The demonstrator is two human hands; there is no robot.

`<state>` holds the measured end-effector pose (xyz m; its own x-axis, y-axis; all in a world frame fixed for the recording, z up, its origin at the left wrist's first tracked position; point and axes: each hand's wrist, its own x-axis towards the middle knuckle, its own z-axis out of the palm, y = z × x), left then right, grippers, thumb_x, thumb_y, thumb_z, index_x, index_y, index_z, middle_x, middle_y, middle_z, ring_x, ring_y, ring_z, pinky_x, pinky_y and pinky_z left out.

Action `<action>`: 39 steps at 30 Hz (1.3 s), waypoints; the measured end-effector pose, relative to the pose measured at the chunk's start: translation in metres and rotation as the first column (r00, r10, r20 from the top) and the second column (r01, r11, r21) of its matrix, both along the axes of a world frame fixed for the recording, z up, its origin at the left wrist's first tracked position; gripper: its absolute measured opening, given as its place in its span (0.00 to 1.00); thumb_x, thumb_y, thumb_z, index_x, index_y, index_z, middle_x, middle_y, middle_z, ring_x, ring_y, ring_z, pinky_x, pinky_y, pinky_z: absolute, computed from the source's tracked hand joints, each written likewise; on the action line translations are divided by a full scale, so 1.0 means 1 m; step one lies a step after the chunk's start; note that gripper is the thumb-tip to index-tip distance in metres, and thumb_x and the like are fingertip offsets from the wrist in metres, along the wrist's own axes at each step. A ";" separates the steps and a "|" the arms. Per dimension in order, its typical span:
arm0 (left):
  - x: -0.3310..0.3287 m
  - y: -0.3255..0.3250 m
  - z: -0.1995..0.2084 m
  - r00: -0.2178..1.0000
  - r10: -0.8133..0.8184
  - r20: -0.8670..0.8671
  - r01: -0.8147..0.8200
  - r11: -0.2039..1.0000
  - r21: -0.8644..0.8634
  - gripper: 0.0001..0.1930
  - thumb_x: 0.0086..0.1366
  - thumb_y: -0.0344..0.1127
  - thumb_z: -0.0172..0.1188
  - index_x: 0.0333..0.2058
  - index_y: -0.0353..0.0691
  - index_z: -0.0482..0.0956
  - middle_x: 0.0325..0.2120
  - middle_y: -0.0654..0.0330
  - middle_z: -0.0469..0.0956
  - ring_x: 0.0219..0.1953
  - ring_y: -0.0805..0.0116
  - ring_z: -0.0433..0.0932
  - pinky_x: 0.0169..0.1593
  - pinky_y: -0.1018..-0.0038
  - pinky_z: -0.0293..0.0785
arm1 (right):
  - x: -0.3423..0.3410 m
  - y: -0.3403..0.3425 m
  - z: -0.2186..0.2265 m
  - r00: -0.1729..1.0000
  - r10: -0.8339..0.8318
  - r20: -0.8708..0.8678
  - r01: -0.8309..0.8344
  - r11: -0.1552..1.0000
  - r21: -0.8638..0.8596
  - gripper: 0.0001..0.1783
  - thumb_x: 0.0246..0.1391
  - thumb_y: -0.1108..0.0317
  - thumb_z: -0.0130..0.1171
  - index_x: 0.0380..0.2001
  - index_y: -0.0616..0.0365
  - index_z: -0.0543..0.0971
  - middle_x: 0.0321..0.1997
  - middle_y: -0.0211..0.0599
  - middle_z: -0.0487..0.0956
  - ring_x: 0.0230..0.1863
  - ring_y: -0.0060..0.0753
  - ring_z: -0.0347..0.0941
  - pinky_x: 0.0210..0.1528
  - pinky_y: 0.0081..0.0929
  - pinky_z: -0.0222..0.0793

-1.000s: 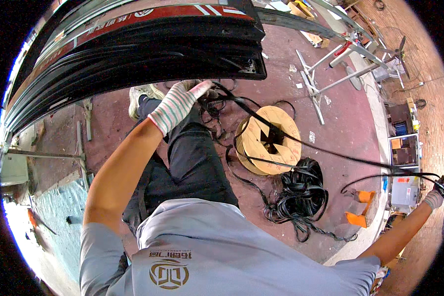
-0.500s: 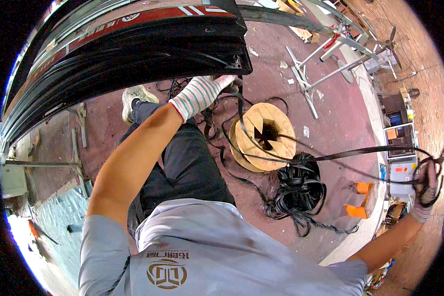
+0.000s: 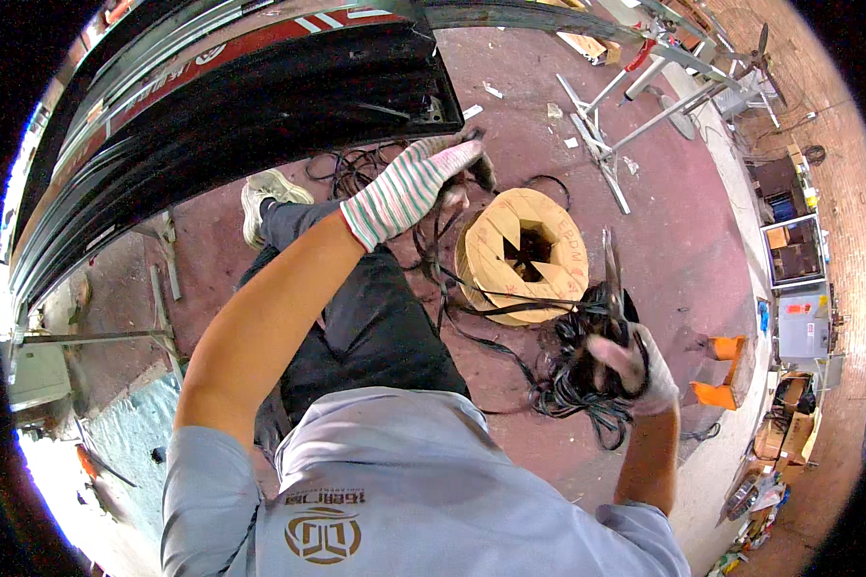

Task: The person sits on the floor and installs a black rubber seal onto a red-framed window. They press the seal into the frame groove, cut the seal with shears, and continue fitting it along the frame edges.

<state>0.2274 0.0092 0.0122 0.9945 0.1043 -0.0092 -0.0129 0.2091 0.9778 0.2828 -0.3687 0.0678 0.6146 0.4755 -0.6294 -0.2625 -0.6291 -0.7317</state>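
My left hand point(image 3: 428, 183), in a striped knit glove, is closed around a black rubber strip point(image 3: 440, 231) just off the near corner of a black frame point(image 3: 356, 125). Part of the strip hangs below the fingers. My right hand point(image 3: 640, 370), also gloved, is closed on black strip, with a length looped round the fingers; it is somewhat blurred. It is held over a tangled heap of the same strip point(image 3: 577, 394). Between the hands, a cardboard reel point(image 3: 568, 231) lies on the floor with strip running past its near edge.
Long black profiles with a red label band point(image 3: 289, 43) lie stacked on a stand at the upper left. A metal stand point(image 3: 597, 144) is at the far right. An orange bracket point(image 3: 722, 375) sits on the red floor point(image 3: 674, 212). Loose strip lies around my feet.
My right hand has swung in from the far right to over the heap, and the stretched strip has slackened. My left hand has shifted slightly right, away from the frame corner.
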 end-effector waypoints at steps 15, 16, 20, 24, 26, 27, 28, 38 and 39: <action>-0.035 -0.043 0.042 0.939 -0.302 -0.161 0.308 0.951 0.009 0.20 0.75 0.50 0.52 0.39 0.39 0.81 0.21 0.70 0.75 0.21 0.84 0.70 0.25 0.84 0.66 | 0.012 0.170 -0.067 0.884 -0.154 -0.442 0.464 0.408 0.786 0.15 0.66 0.53 0.55 0.36 0.55 0.78 0.32 0.30 0.82 0.28 0.25 0.78 0.30 0.23 0.75; -0.038 -0.043 0.041 0.927 -0.323 -0.192 0.330 0.944 0.008 0.19 0.75 0.50 0.52 0.39 0.39 0.81 0.21 0.71 0.74 0.21 0.85 0.70 0.25 0.84 0.66 | 0.021 0.169 -0.065 0.915 -0.013 -0.403 0.370 0.426 0.826 0.15 0.66 0.53 0.56 0.33 0.54 0.78 0.28 0.29 0.80 0.26 0.24 0.77 0.29 0.23 0.75; -0.054 -0.031 0.018 0.961 -0.195 -0.198 0.239 0.942 0.234 0.21 0.75 0.51 0.50 0.35 0.39 0.79 0.18 0.70 0.70 0.21 0.81 0.65 0.26 0.79 0.63 | 0.061 0.156 -0.062 0.867 -0.497 0.016 0.228 0.427 0.875 0.14 0.62 0.57 0.60 0.30 0.56 0.76 0.25 0.32 0.75 0.25 0.26 0.72 0.28 0.26 0.72; -0.088 0.010 -0.022 0.969 0.011 -0.246 0.083 0.926 0.367 0.22 0.75 0.52 0.50 0.35 0.37 0.77 0.17 0.68 0.68 0.20 0.79 0.64 0.25 0.78 0.63 | 0.117 0.122 -0.035 0.722 -0.606 -0.334 0.489 0.104 0.866 0.10 0.59 0.62 0.60 0.29 0.56 0.73 0.23 0.33 0.71 0.24 0.30 0.66 0.34 0.38 0.70; -0.105 0.024 -0.037 0.951 0.126 -0.283 0.008 0.904 0.427 0.21 0.75 0.51 0.50 0.34 0.37 0.76 0.17 0.68 0.68 0.20 0.79 0.64 0.25 0.78 0.62 | 0.179 0.075 -0.042 0.804 -0.440 -0.401 0.487 0.099 0.868 0.11 0.59 0.63 0.61 0.29 0.55 0.72 0.21 0.32 0.71 0.25 0.32 0.69 0.38 0.45 0.72; -0.112 0.033 -0.048 0.946 0.178 -0.271 -0.023 0.872 0.489 0.20 0.75 0.49 0.49 0.33 0.37 0.76 0.18 0.68 0.68 0.20 0.79 0.64 0.25 0.79 0.62 | 0.215 0.046 -0.046 0.772 -0.516 -0.371 0.479 0.089 0.873 0.10 0.60 0.63 0.61 0.29 0.55 0.74 0.19 0.32 0.72 0.24 0.33 0.71 0.38 0.49 0.74; -0.117 0.040 -0.049 0.933 0.211 -0.293 -0.036 0.861 0.507 0.20 0.76 0.48 0.48 0.33 0.38 0.75 0.18 0.68 0.69 0.20 0.80 0.64 0.26 0.80 0.62 | 0.251 0.015 -0.050 0.731 -0.592 -0.339 0.474 0.083 0.877 0.09 0.60 0.63 0.60 0.29 0.55 0.75 0.17 0.32 0.73 0.23 0.35 0.73 0.38 0.52 0.76; -0.126 0.074 -0.079 0.839 0.510 -0.190 -0.374 0.794 0.479 0.11 0.74 0.39 0.54 0.40 0.35 0.77 0.25 0.67 0.76 0.26 0.78 0.70 0.33 0.79 0.69 | 0.471 -0.278 0.076 0.403 -0.867 0.293 0.434 0.463 0.773 0.15 0.59 0.56 0.60 0.38 0.58 0.79 0.29 0.36 0.79 0.29 0.38 0.74 0.38 0.42 0.74; -0.129 0.089 -0.103 0.891 0.453 -0.020 -0.383 0.775 0.503 0.10 0.71 0.38 0.57 0.41 0.35 0.77 0.27 0.64 0.77 0.29 0.76 0.72 0.36 0.76 0.71 | 0.468 -0.281 0.094 0.350 -0.873 0.338 0.433 0.471 0.768 0.15 0.59 0.57 0.60 0.38 0.58 0.79 0.30 0.36 0.79 0.30 0.37 0.74 0.38 0.41 0.74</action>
